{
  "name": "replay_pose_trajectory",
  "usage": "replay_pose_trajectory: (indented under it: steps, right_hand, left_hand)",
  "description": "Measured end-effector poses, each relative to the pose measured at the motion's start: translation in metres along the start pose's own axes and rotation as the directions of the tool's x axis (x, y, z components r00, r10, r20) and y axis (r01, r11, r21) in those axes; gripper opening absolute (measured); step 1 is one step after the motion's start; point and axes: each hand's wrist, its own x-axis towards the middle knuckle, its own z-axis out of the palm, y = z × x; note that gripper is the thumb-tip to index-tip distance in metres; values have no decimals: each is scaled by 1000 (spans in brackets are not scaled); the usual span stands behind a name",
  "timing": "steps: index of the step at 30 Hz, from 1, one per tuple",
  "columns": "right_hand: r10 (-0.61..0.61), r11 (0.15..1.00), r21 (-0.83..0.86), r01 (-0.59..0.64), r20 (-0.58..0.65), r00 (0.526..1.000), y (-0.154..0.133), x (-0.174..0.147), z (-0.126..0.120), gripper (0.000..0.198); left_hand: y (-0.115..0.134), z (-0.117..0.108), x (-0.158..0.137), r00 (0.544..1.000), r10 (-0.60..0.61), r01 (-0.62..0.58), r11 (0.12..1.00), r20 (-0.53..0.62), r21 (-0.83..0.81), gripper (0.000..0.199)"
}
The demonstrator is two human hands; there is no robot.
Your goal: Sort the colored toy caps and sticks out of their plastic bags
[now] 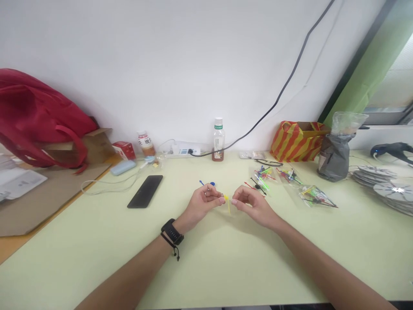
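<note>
Fingers of the left hand pinch 1 slender-stemmed yellow piece.

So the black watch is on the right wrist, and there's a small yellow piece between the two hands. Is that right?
Not quite: the head view shows the black watch on the left wrist. The small yellow piece is indeed between the left hand and the right hand.

The left hand pinches a yellow piece above the table, the right hand close beside it. Beyond the left hand lies a blue arrow; a phone lies farther left.
</note>
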Motion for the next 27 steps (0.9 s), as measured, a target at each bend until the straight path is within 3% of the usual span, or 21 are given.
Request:
replay_pose_trajectory:
  steps: [11,16,18,20,23,27]
  right_hand:
    - [-36,999,10,36,23,999,8,0,3,31]
    - [-50,999,6,50,-48,998,4,-3,4,57]
    - [-38,999,2,38,-67,997,3,-3,2,45]
    - [-9,1000,4,9,16,1000,2,-3,0,35]
    - [33,998,40,-38,130,991,3,-1,-4,61]
    - [76,990,117,-78,16,997,6,1,-3,37]
  left_hand:
    - [0,1,-1,999,-8,7,1000,34,17,38]
    - [-3,-1,0,1000,4,-4,1000,28,5,37]
    - [-3,-1,0,1000,9,-9,1000,11,5,37]
    - [-4,-2,1,1000,12,-12,1000,-1,10,37]
    - [-5,-2,2,1000,15,-15,1000,-11,22,38]
    - [-6,0,1,1000,21,-21,999,-5,33,38]
